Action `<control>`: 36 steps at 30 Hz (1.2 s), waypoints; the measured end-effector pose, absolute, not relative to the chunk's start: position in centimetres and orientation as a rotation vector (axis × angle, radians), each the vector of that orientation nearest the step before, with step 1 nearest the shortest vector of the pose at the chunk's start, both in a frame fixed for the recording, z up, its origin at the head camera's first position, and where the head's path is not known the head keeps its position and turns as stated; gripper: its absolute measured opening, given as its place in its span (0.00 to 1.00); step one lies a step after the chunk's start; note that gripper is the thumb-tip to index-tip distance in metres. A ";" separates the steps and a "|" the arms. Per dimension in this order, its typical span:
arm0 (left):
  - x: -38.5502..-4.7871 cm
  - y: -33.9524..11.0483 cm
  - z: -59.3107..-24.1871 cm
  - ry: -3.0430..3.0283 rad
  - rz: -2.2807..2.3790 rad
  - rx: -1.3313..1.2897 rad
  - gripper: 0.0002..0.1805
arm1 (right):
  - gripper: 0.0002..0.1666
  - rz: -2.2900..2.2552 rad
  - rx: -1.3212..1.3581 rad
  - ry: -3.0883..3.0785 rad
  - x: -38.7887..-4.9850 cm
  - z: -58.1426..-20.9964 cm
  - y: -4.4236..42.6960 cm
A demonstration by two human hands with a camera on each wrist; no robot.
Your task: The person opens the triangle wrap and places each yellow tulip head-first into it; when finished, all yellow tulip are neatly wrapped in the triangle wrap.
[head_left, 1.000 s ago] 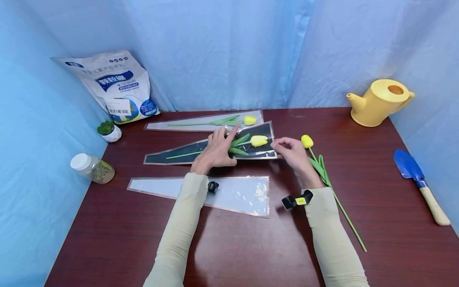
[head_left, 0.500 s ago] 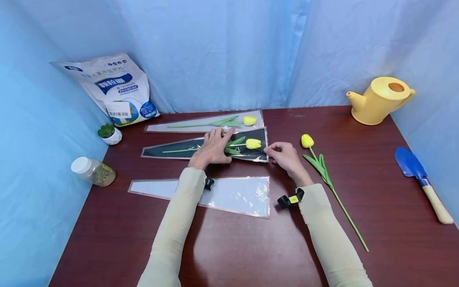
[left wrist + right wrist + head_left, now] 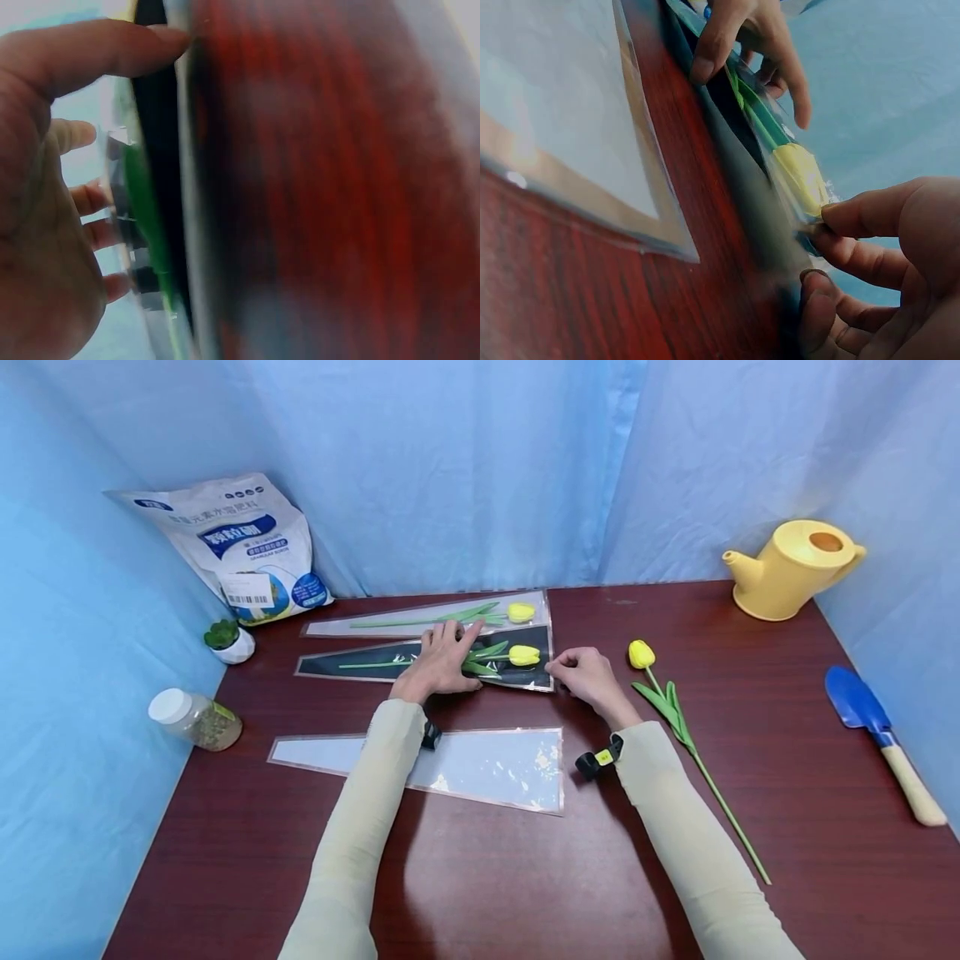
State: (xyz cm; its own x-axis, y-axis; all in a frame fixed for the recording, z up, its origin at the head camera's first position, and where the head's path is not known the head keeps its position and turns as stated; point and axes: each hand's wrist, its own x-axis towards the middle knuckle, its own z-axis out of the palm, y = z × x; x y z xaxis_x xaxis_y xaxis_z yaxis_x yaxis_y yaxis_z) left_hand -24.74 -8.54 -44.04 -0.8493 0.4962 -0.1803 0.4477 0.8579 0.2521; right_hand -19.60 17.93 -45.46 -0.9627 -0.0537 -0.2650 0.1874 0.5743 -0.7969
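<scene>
A black tapered sleeve (image 3: 536,676) lies behind the middle of the table, with a yellow tulip (image 3: 524,655) in it. My left hand (image 3: 437,667) spans this sleeve; in the left wrist view the thumb of the left hand (image 3: 45,195) touches one long edge, the other fingers the opposite side. Thumb and fingertips of my right hand (image 3: 590,678) pinch the wide end near its corner. The right wrist view shows that right hand (image 3: 900,277) beside the yellow bloom (image 3: 800,174). Behind lies a white sleeve (image 3: 326,627) holding another tulip (image 3: 521,612). A flat white sleeve (image 3: 495,768) is nearer me.
A loose yellow tulip (image 3: 681,727) lies to the right. Farther right are a yellow watering can (image 3: 787,572) and a blue trowel (image 3: 862,702). On the left stand a fertilizer bag (image 3: 255,543), a small potted plant (image 3: 232,643) and a lidded jar (image 3: 197,720).
The black sleeve has shifted left, its wide end now close to the white sleeve behind. Both hands have moved left with it, keeping their hold.
</scene>
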 end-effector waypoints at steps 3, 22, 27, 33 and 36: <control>-24.8 -8.7 -43.9 2.788 0.291 0.709 0.60 | 0.17 -1.303 0.110 2.568 -19.8 -45.5 17.8; -23.5 -9.1 -42.4 2.804 0.333 0.654 0.64 | 0.18 -1.260 0.083 2.627 -19.2 -45.1 18.2; -21.9 -9.5 -42.0 2.840 0.428 0.670 0.59 | 0.22 -1.267 0.122 2.584 -18.3 -45.0 18.7; -19.5 -10.5 -42.5 2.876 0.529 0.638 0.55 | 0.24 -1.262 0.090 2.565 -16.8 -45.1 19.2; -18.3 -10.9 -42.9 2.866 0.563 0.615 0.55 | 0.25 -1.251 0.052 2.583 -15.9 -45.2 19.4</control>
State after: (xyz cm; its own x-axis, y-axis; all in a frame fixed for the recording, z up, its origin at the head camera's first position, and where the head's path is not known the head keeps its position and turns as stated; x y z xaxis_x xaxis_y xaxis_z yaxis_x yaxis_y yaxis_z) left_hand -18.28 -10.89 -42.94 -0.9034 0.4226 -0.0724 0.3638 0.8450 0.3920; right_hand -15.90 19.37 -45.16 -0.9628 -0.0849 -0.2564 0.1485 0.6266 -0.7651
